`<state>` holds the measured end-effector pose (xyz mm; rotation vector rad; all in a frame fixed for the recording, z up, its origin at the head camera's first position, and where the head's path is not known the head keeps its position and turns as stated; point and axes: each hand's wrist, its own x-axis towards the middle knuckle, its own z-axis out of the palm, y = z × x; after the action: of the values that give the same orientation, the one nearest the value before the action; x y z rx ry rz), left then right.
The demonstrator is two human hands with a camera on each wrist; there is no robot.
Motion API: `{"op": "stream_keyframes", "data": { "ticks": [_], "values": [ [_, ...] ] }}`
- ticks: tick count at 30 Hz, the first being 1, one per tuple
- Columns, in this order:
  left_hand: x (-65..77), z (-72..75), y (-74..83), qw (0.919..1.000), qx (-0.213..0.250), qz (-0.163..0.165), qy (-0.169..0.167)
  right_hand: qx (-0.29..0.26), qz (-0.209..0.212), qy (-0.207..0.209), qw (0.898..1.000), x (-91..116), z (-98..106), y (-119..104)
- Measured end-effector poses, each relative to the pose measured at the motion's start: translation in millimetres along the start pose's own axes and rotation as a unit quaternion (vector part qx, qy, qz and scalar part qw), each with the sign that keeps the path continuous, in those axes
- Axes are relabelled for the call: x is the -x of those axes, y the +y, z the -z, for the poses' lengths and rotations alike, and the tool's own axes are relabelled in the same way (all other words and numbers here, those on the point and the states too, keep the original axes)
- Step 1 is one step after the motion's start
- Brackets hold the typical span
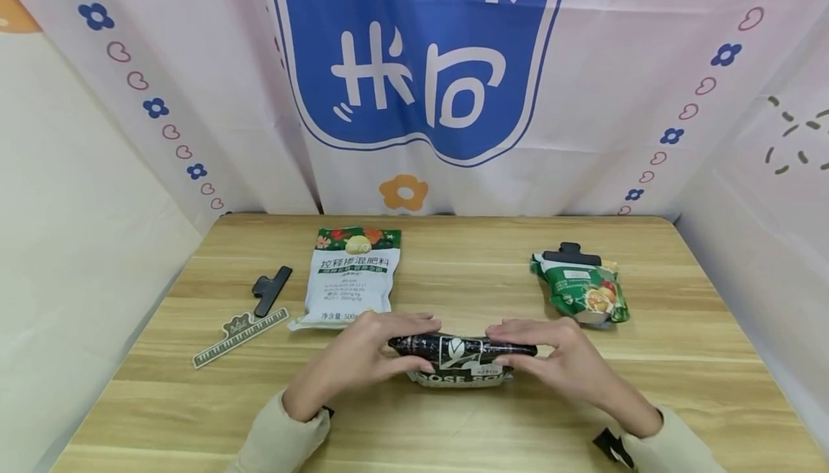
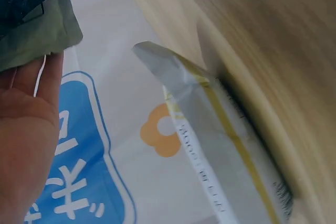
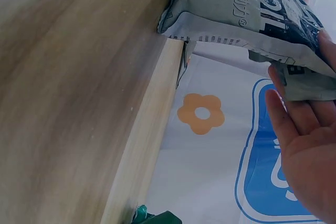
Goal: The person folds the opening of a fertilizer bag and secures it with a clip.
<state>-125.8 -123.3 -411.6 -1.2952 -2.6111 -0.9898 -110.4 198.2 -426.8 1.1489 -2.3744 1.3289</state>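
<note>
A black and grey soil bag (image 1: 456, 361) with white lettering stands upright near the front of the table, its top folded over. My left hand (image 1: 376, 349) pinches the folded top at its left end, thumb on the near side and fingers behind. At the other end my right hand (image 1: 557, 354) grips the same fold in a like way. In the right wrist view, the bag (image 3: 226, 6) tilts over the wood, and the right-hand fingers (image 3: 302, 111) lie under its hanging flap. From the left wrist, the left palm (image 2: 26, 129) shows below the grey end of the bag (image 2: 44, 40).
Behind my left hand lies a white fertilizer bag (image 1: 352, 282). Left of it are a black clip (image 1: 272, 291) and a piano-patterned clip (image 1: 241, 336). A green packet (image 1: 586, 293) at the right has a black clip (image 1: 571, 255) on its top. A printed curtain (image 1: 570, 178) hangs behind the table.
</note>
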Motion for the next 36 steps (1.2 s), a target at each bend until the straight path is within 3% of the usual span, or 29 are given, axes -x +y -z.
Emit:
{"op": "stream_keyframes", "data": {
  "ticks": [3,7,16,21,27,36],
  "values": [
    [3.3,1.1,-1.0,0.9972,0.059,0.042,-0.019,-0.011,-0.014,-0.012,1.0,0.4,0.9,1.3],
    [6.0,1.1,-2.5,0.9904,0.115,0.07,-0.029,-0.031,-0.028,-0.023,0.999,0.2,2.1,0.7],
    [8.1,-4.9,-3.2,0.9735,0.201,0.109,-0.001,-0.04,-0.05,-0.037,0.997,-2.1,2.8,0.7],
    [7.0,-5.2,-1.9,0.975,0.19,0.112,0.025,-0.046,-0.039,-0.029,0.998,-3.4,0.1,4.5],
    [6.1,-5.8,-0.9,0.9773,0.177,0.106,0.05,-0.076,-0.064,-0.041,0.994,-4.8,0.1,5.6],
    [-1.6,-6.8,-1.1,0.9869,0.128,0.045,0.087,-0.073,-0.053,-0.053,0.995,-4.5,5.5,6.6]
  ]
}}
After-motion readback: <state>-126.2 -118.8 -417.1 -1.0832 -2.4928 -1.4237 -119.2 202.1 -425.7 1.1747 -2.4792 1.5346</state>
